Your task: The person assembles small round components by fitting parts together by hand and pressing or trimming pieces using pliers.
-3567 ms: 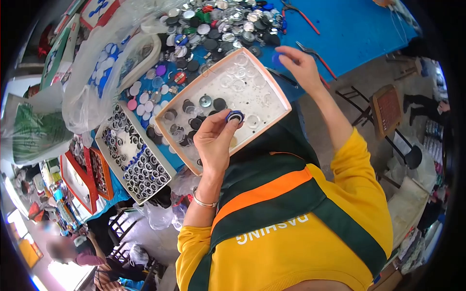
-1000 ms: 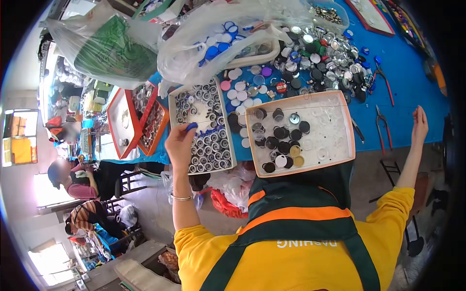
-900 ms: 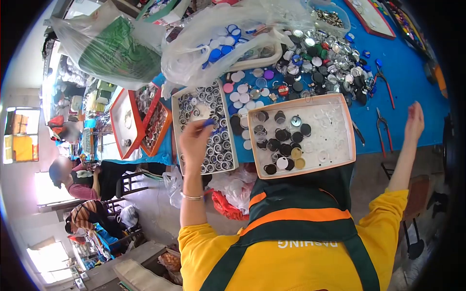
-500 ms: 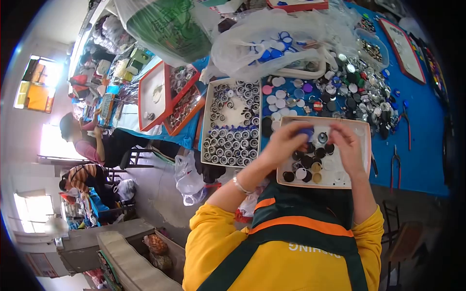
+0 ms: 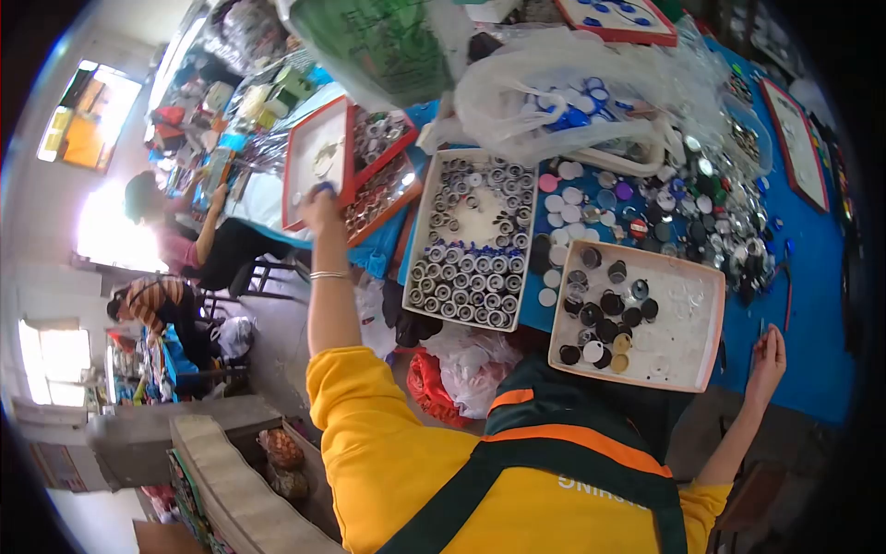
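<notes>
Stretched out to the left, my left hand [image 5: 321, 214] is closed on a small round blue cap [image 5: 323, 188], above the near corner of a white tray with a red rim [image 5: 348, 157]. My right hand [image 5: 766, 362] is at the right side of the blue table, its fingers closed around pliers [image 5: 762, 326]; only the tip shows past the fingers. Between my arms sits a shallow white box [image 5: 683, 346] with black, white and tan round caps [image 5: 604, 330] in its left half.
A second box [image 5: 418, 297] holds rows of silver-ringed round parts. Loose caps [image 5: 706, 203] are heaped behind, near a plastic bag with blue pieces [image 5: 572, 97]. Another pair of pliers [image 5: 788, 286] lies at right. Two people [image 5: 180, 222] sit at tables on the left.
My left hand has left the box and swung far left with the blue cap. My right hand has gone from the box to the pliers at right. The view has shifted.
</notes>
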Available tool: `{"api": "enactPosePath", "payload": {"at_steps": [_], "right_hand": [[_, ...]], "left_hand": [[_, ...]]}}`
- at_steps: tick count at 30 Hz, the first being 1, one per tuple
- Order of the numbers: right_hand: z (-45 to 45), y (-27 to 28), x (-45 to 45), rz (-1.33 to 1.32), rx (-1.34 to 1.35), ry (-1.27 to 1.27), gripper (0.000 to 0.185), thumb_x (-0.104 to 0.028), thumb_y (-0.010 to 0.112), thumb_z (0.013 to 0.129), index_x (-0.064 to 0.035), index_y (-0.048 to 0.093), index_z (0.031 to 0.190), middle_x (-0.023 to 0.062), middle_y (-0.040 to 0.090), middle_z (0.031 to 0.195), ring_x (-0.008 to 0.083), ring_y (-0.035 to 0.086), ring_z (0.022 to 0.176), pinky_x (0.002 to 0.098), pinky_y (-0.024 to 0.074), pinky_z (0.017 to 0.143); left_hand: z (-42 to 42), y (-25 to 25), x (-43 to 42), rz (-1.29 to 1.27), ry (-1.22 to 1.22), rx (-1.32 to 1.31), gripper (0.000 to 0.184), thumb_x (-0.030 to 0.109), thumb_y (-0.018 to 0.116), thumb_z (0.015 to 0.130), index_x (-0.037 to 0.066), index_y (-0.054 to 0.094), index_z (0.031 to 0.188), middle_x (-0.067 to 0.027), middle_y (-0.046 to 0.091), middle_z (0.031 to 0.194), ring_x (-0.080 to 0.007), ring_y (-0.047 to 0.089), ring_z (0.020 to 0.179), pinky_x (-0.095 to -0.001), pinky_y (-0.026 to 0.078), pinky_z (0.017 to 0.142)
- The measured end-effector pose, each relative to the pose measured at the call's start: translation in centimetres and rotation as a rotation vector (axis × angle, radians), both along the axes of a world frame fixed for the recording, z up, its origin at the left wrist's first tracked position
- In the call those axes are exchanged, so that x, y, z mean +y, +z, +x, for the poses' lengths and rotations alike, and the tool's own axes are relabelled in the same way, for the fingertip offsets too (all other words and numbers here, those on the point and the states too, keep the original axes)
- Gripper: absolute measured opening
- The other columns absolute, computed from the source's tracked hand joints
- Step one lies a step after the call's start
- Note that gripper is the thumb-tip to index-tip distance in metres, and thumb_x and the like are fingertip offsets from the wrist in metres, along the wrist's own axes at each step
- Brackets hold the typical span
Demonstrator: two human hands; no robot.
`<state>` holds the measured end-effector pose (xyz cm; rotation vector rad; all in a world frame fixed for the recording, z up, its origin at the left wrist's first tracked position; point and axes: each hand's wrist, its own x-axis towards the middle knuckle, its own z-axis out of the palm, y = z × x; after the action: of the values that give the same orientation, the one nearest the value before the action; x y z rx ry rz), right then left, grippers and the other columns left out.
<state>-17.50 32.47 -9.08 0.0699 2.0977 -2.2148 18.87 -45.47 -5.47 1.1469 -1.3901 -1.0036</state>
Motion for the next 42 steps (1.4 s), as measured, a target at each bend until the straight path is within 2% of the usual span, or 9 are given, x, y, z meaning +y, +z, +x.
{"api": "enactPosePath", "payload": {"at_steps": [2, 5, 7, 12, 18, 20, 28, 31, 42], "right_hand": [[1.4, 1.4, -0.9, 0.145, 0.022, -0.146, 0.029, -0.017, 0.055, 0.091, 0.0025, 0.057, 0.112, 0.0056, 0.061, 0.093, 0.0100, 0.055, 0.075, 0.0234, 0.0479, 0.070], [2.3, 2.2, -0.2, 0.486, 0.083, -0.148, 0.027, -0.018, 0.057, 0.089, 0.0021, 0.062, 0.105, 0.0060, 0.062, 0.099, 0.0111, 0.056, 0.085, 0.0246, 0.0441, 0.075], [2.9, 2.0, -0.4, 0.709, 0.332, -0.127, 0.026, -0.017, 0.059, 0.086, 0.0002, 0.062, 0.104, 0.0113, 0.063, 0.096, 0.0193, 0.058, 0.089, 0.0286, 0.0442, 0.079], [4.4, 1.5, -1.1, 1.155, 0.447, 0.005, 0.039, -0.018, 0.061, 0.081, -0.0035, 0.054, 0.116, 0.0169, 0.050, 0.121, 0.0337, 0.047, 0.112, 0.0374, 0.0389, 0.092], [4.5, -0.1, -0.6, 1.183, 0.504, 0.027, 0.043, -0.017, 0.063, 0.081, -0.0080, 0.051, 0.121, 0.0149, 0.046, 0.127, 0.0321, 0.042, 0.118, 0.0376, 0.0366, 0.097], [4.4, 0.2, -0.6, 1.120, 0.510, 0.009, 0.043, -0.016, 0.063, 0.080, -0.0070, 0.051, 0.120, 0.0150, 0.047, 0.125, 0.0320, 0.043, 0.117, 0.0376, 0.0370, 0.096], [5.2, 1.5, -0.3, 1.251, 0.519, -0.049, 0.036, -0.015, 0.067, 0.075, -0.0023, 0.054, 0.106, 0.0141, 0.054, 0.109, 0.0308, 0.050, 0.102, 0.0377, 0.0422, 0.087], [5.1, 1.5, 0.6, 1.260, 0.601, -0.006, 0.036, -0.016, 0.069, 0.073, -0.0029, 0.054, 0.103, 0.0146, 0.055, 0.106, 0.0315, 0.051, 0.098, 0.0383, 0.0434, 0.083], [4.1, 0.8, -0.4, 1.347, 0.605, 0.080, 0.028, 0.001, 0.057, 0.068, -0.0011, 0.053, 0.095, 0.0167, 0.055, 0.105, 0.0322, 0.052, 0.097, 0.0360, 0.0463, 0.080]], "left_hand": [[3.9, -4.2, -8.3, -0.177, 0.068, -0.297, 0.026, 0.007, 0.053, 0.073, -0.002, 0.064, 0.095, -0.0104, 0.063, 0.083, -0.0175, 0.059, 0.067, -0.0286, 0.050, 0.061], [8.5, -4.0, -13.9, -0.490, 0.000, -0.463, 0.027, 0.007, 0.049, 0.078, -0.001, 0.063, 0.098, -0.0064, 0.060, 0.069, -0.0175, 0.058, 0.061, -0.0298, 0.047, 0.052], [0.1, 3.3, 0.5, -0.618, 0.330, -0.782, 0.031, 0.012, 0.046, 0.083, -0.001, 0.063, 0.106, -0.0171, 0.065, 0.099, -0.0321, 0.062, 0.085, -0.0399, 0.048, 0.077], [-10.5, 6.2, 19.7, -0.854, -0.382, -0.545, 0.019, -0.002, 0.056, 0.080, 0.001, 0.062, 0.098, -0.0124, 0.063, 0.093, -0.0266, 0.060, 0.086, -0.0350, 0.046, 0.078], [-20.6, 5.0, 34.5, -0.453, -1.278, -0.388, 0.019, -0.003, 0.059, 0.076, 0.001, 0.063, 0.094, -0.0129, 0.063, 0.090, -0.0245, 0.061, 0.082, -0.0313, 0.047, 0.076], [-24.7, 3.9, 36.9, -0.705, -1.449, -0.372, 0.017, -0.002, 0.057, 0.076, 0.001, 0.064, 0.091, -0.0149, 0.061, 0.088, -0.0303, 0.058, 0.084, -0.0372, 0.047, 0.074], [-32.9, 0.5, 39.1, -1.001, -1.317, -0.970, 0.026, 0.021, 0.066, 0.069, 0.003, 0.065, 0.088, -0.0161, 0.059, 0.086, -0.0323, 0.059, 0.083, -0.0409, 0.048, 0.071], [-32.9, 1.0, 39.8, -1.054, -1.306, -0.968, 0.019, 0.014, 0.067, 0.063, 0.001, 0.063, 0.076, -0.0155, 0.059, 0.083, -0.0315, 0.060, 0.080, -0.0402, 0.050, 0.066], [-32.7, 0.4, 39.9, -0.966, -1.346, -1.095, 0.026, 0.019, 0.070, 0.066, 0.001, 0.061, 0.083, -0.0154, 0.059, 0.084, -0.0324, 0.060, 0.080, -0.0413, 0.050, 0.067]]}}
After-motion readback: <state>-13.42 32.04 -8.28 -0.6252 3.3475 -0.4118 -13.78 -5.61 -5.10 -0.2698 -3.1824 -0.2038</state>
